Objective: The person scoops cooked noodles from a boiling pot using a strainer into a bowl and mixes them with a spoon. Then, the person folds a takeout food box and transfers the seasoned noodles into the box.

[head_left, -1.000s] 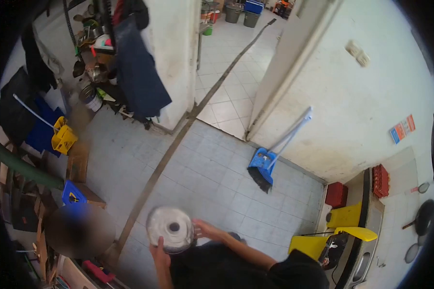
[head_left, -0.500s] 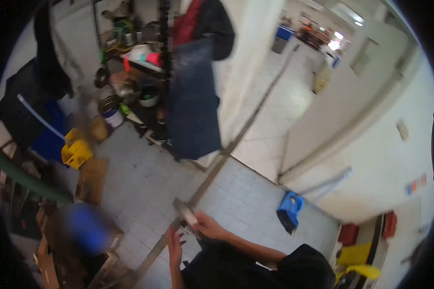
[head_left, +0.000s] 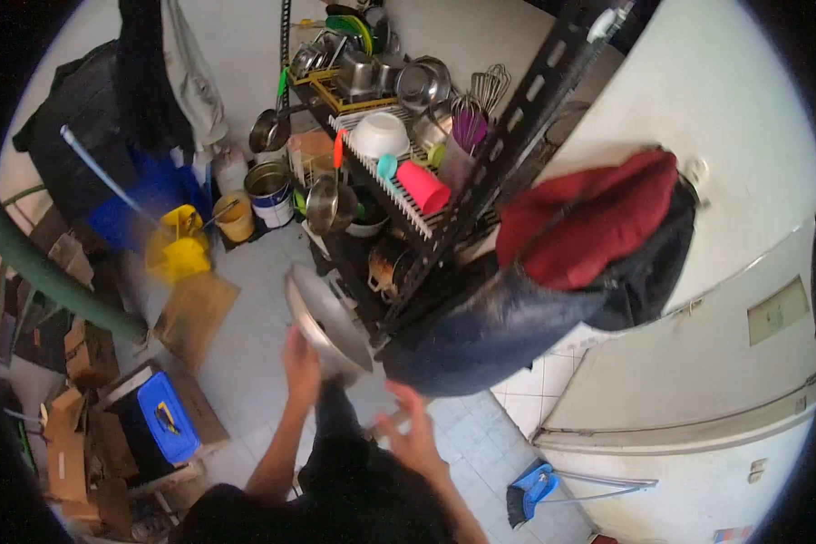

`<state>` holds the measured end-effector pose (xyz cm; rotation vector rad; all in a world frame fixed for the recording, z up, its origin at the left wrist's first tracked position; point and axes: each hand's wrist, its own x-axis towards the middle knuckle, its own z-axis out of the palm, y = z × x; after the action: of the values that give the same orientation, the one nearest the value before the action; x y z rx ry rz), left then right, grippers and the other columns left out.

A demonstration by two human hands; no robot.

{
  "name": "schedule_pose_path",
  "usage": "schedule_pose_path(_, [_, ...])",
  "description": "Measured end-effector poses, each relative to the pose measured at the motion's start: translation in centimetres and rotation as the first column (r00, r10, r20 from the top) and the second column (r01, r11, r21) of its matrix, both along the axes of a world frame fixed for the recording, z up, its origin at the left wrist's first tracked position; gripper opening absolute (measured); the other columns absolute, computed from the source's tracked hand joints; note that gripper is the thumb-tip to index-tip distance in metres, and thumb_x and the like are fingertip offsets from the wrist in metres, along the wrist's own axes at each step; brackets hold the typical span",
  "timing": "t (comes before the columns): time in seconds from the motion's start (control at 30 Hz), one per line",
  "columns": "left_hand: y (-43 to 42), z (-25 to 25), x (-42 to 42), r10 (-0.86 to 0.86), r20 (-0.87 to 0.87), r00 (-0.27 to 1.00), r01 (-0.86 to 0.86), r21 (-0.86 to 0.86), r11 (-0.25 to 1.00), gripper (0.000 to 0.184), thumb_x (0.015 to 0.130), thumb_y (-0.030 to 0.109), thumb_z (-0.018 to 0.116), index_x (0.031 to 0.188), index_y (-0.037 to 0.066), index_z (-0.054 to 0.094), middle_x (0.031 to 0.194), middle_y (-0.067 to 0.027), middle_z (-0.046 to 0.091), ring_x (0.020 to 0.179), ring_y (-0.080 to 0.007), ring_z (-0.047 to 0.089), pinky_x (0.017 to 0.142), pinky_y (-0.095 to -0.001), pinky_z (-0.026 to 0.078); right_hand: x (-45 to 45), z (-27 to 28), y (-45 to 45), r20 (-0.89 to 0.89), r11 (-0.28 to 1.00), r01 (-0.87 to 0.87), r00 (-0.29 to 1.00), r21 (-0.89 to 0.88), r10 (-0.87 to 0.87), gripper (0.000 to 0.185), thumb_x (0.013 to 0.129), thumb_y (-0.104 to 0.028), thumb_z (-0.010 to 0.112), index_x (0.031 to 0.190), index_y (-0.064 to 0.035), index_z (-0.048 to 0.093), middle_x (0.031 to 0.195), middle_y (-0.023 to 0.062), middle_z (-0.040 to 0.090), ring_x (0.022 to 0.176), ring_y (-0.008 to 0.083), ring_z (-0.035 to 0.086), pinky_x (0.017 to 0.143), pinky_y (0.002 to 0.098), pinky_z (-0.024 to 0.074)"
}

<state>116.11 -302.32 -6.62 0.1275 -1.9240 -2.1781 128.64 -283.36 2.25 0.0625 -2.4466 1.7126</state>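
Observation:
A shallow, round silver metal bowl (head_left: pixel 337 324) is held tilted on its side in front of me, its hollow face turned up and to the right. My left hand (head_left: pixel 301 363) grips its lower left edge, with the fingers partly hidden behind it. To the right of the bowl and apart from it is my right hand (head_left: pixel 414 433), fingers spread and slightly curled. Nothing is clearly visible in that hand. Just beyond the bowl stands a black metal shelf rack (head_left: pixel 503 118) loaded with kitchenware.
The rack holds a white bowl (head_left: pixel 380 135), a pink cup (head_left: pixel 423 187), whisks (head_left: pixel 490 89) and several pots. Aprons (head_left: pixel 598 218) hang at its right. Left are a yellow bucket (head_left: pixel 179 249), cardboard boxes (head_left: pixel 91 354) and a blue lid (head_left: pixel 167 419). A blue broom (head_left: pixel 532 490) lies right.
My view has swung from the doorway toward the rack, now closer. The metal piece, blurred in my right hand before, is now in my left. My right hand has come off it.

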Motion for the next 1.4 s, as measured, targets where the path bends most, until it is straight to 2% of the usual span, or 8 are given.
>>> schedule_pose_path(0.4, [12.7, 24.5, -50.7, -0.243, -0.485, 0.84, 0.2, -0.139, 0.97, 0.037, 0.091, 0.02, 0.07, 0.122, 0.0, 0.063, 0.09, -0.0104, 0.07, 0.071, -0.0111, 0.065, 0.062, -0.0262, 0.052, 8.4, -18.8, 7.4, 0.473, 0.703, 0.387, 0.538, 0.596, -0.698, 0.067, 0.085, -0.025, 0.074, 0.137, -0.0031, 0.038, 0.106, 0.0207, 0.069, 0.087, 0.0348, 0.069, 0.074, 0.0428, 0.0547])
schedule_pose_path(0.63, [25.0, 20.5, -63.0, -0.35, -0.363, 0.864, 0.085, -0.579, 0.811, 0.056, 0.088, 0.049, 0.064, 0.125, 0.006, 0.062, 0.108, -0.02, 0.07, 0.102, -0.0374, 0.066, 0.091, -0.0436, 0.05, 17.6, -30.2, 5.0, 0.707, 0.764, 0.415, 0.319, 0.494, -0.631, 0.073, 0.085, -0.041, 0.072, 0.137, -0.0021, 0.04, 0.104, 0.0195, 0.071, 0.088, 0.0376, 0.07, 0.081, 0.0464, 0.0541])
schedule_pose_path(0.67, [25.6, 21.5, -62.3, -0.312, -0.399, 0.862, 0.03, -0.575, 0.817, 0.057, 0.088, 0.05, 0.062, 0.125, 0.006, 0.062, 0.114, -0.021, 0.068, 0.108, -0.0395, 0.064, 0.095, -0.0444, 0.049, 21.0, -35.4, 4.9, 0.252, 0.558, 0.129, 0.794, 0.819, -0.553, 0.045, 0.092, -0.04, 0.062, 0.125, -0.0122, 0.05, 0.071, 0.0079, 0.069, 0.059, 0.0158, 0.063, 0.063, 0.036, 0.0535])
schedule_pose_path(0.77, [26.0, 20.2, -62.2, -0.148, -0.523, 0.839, -0.156, -0.493, 0.856, 0.055, 0.092, 0.052, 0.057, 0.122, 0.006, 0.064, 0.118, -0.0222, 0.066, 0.112, -0.0389, 0.062, 0.097, -0.0421, 0.048, 23.8, -37.6, 2.1, 0.766, 0.341, 0.938, 0.263, -0.06, -0.587, 0.047, 0.096, -0.05, 0.053, 0.068, -0.0123, 0.052, 0.052, -0.0015, 0.039, 0.05, 0.0154, 0.037, 0.049, 0.037, 0.0377])
schedule_pose_path(1.0, [21.0, 18.8, -57.0, -0.091, -0.706, 0.703, -0.387, -0.486, 0.783, 0.033, 0.098, 0.029, 0.059, 0.121, 0.005, 0.065, 0.116, -0.0176, 0.069, 0.105, -0.0269, 0.067, 0.092, -0.0374, 0.049, 31.7, -45.1, 14.7, 0.594, 0.79, 0.371, 0.522, 0.488, -0.613, 0.067, 0.085, -0.048, 0.076, 0.133, -0.0125, 0.047, 0.06, 0.0037, 0.06, 0.049, 0.0132, 0.051, 0.046, 0.0313, 0.0435])
schedule_pose_path(1.07, [17.7, 17.9, -52.1, 0.028, -0.736, 0.676, -0.481, -0.412, 0.774, 0.032, 0.098, 0.025, 0.059, 0.121, 0.003, 0.065, 0.118, -0.0175, 0.068, 0.106, -0.0271, 0.066, 0.093, -0.0364, 0.049, 32.2, -44.4, 23.1, 0.628, 0.72, 0.157, 0.389, 0.676, -0.674, 0.065, 0.082, -0.062, 0.066, 0.118, -0.0086, 0.062, 0.079, 0.0102, 0.072, 0.087, 0.0318, 0.068, 0.083, 0.0455, 0.0536])
schedule_pose_path(1.13, [13.7, 15.4, -43.4, 0.196, -0.712, 0.675, -0.565, -0.326, 0.758, 0.032, 0.099, 0.022, 0.059, 0.121, 0.001, 0.065, 0.119, -0.0175, 0.067, 0.108, -0.0272, 0.065, 0.094, -0.0354, 0.049, 34.0, -49.1, 31.6, 0.681, 0.759, 0.157, 0.357, 0.631, -0.64, 0.069, 0.087, -0.061, 0.059, 0.132, -0.0096, 0.053, 0.128, 0.0242, 0.06, 0.121, 0.0411, 0.056, 0.101, 0.0524, 0.0443])
schedule_pose_path(1.4, [11.0, -8.0, -7.1, 0.495, -0.286, 0.821, -0.404, -0.903, 0.149, 0.041, 0.099, 0.036, 0.057, 0.119, 0.001, 0.066, 0.119, -0.019, 0.066, 0.111, -0.0303, 0.063, 0.095, -0.039, 0.048, 18.6, -25.1, 45.6, 0.298, 0.568, 0.8, 0.504, 0.194, -0.811, 0.04, 0.09, -0.03, 0.068, 0.121, -0.0049, 0.061, 0.1, 0.0185, 0.071, 0.09, 0.0329, 0.07, 0.078, 0.0426, 0.0555])
